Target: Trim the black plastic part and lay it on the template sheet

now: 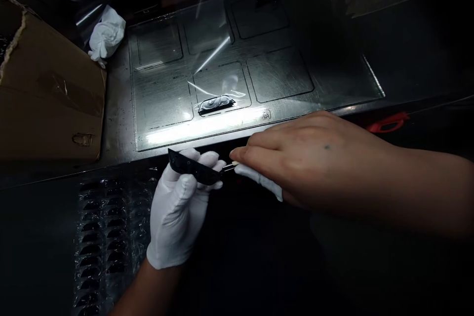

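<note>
My left hand (174, 222), in a white glove, pinches a glossy black elongated piece (192, 167) between thumb and fingers. The piece is held tilted in front of the bench edge. From the right, my right hand (311, 158) grips a thin tool (228, 167) with a metal tip, its point at the right end of the black piece. Whether the tip touches cannot be told. White fabric (257, 178) shows under the right hand; most of that hand's fingers are hidden. Beyond the hands, a similar dark piece in clear film (217, 103) lies on the bench.
A clear sheet with outlined rectangles (279, 76) covers the metal bench. On the left stand an open cardboard box (52, 89) and a crumpled white cloth (107, 32). Clear trays (103, 237) with several black pieces lie lower left. A red handle (388, 122) shows at right.
</note>
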A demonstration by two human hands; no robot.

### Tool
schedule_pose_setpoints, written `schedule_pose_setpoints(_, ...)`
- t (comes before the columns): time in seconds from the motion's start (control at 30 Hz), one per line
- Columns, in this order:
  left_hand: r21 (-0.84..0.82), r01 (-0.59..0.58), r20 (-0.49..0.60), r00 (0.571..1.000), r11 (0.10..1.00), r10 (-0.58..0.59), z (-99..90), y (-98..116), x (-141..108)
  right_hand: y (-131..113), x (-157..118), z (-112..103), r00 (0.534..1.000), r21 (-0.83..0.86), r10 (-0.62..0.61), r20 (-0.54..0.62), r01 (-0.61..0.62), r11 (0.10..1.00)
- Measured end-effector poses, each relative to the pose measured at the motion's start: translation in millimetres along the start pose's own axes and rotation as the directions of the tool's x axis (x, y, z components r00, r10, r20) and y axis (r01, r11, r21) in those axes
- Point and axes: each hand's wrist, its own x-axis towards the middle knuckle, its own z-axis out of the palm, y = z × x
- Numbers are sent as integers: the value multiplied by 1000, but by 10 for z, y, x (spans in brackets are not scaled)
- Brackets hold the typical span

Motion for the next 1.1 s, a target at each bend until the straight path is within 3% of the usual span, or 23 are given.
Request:
schedule_pose_setpoints(0.13, 19, 0, -37, 999, 1000, 1, 0, 0, -9, -26, 26, -23, 995, -72, -61, 78, 67, 995)
schedule_pose_setpoints(0.4, 48, 15, -74, 997, 999, -12, -1, -5, -2, -13, 7, -2, 992, -134, -88, 91, 100, 986)
schedule_pose_setpoints(0.73, 169, -133, -108, 982, 977, 152, 75, -69, 17, -132, -16, -41, 996, -105, -65, 57, 71, 992)
schedule_pose_setpoints(0.83, 156, -94, -140, 983, 983, 116, 54, -68, 8, 118, -70, -53, 999, -52, 29, 39, -27, 998)
schedule_pose_setpoints(0.9, 162, -40, -184, 980, 986, 70, 39, -76, 4, 477, -136, 4, 986, -19, 151, -68, -153, 988)
schedule_pose_setpoints(1.03, 168, 71, -268, 963, 983, -24, 71, -145, 30, 1311, -226, 191, 861, -23, 395, -321, -424, 906)
schedule_pose_setpoints(1.1, 181, 154, -295, 951, 971, -96, 125, -190, 43, 1495, -243, 266, 813, -12, 453, -365, -491, 871)
